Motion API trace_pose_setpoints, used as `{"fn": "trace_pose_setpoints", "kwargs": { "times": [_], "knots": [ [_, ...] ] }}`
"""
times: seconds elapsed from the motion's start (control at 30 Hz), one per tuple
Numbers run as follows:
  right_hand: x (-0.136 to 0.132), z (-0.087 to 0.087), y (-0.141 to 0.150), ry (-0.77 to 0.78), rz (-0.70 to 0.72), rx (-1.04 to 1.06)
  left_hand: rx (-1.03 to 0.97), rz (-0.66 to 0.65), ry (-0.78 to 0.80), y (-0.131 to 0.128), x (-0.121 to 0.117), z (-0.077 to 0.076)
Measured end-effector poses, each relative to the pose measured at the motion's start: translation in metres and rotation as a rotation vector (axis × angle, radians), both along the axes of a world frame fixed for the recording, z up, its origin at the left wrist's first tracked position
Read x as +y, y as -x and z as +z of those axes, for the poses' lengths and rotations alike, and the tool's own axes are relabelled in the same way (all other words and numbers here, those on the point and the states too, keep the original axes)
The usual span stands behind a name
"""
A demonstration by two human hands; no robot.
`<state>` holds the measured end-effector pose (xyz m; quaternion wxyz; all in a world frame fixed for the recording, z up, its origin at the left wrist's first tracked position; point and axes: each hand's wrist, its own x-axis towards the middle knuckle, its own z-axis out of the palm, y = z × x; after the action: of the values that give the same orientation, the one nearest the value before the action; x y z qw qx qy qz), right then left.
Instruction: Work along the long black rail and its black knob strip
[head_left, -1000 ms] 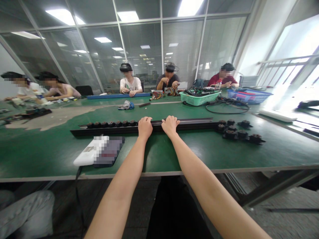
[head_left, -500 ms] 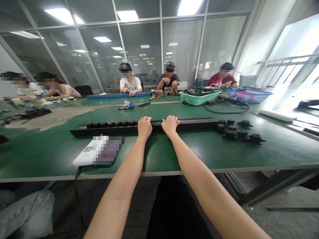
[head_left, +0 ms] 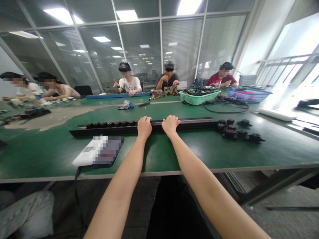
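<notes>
so, left hand [head_left: 144,127] and right hand [head_left: 170,126] curl over the black rail [head_left: 112,131], grips lightly closed on it.

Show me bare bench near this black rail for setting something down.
Bare green mat runs between the black rail and the bench's near edge, right of the pixelated white item. Another strip lies beyond the rail. Crowded: the black round parts at the rail's right end and along its left half.

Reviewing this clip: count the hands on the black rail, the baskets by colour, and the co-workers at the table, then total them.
Hands on the black rail: 2 (left hand, right hand)
Green basket: 1
Blue basket: 1
Co-workers: 5
Total: 9
</notes>
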<state>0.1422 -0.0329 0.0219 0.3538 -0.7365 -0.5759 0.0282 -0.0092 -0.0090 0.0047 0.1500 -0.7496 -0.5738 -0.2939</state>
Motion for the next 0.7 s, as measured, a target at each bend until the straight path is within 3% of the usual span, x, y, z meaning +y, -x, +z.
{"fn": "trace_pose_setpoints", "kwargs": {
  "times": [0.7],
  "knots": [
    [-0.0033, 0.0036, -0.0019, 0.019, -0.041, -0.033, -0.019, 0.0, 0.011, -0.0018, -0.0042, 0.0027]
  ]
}}
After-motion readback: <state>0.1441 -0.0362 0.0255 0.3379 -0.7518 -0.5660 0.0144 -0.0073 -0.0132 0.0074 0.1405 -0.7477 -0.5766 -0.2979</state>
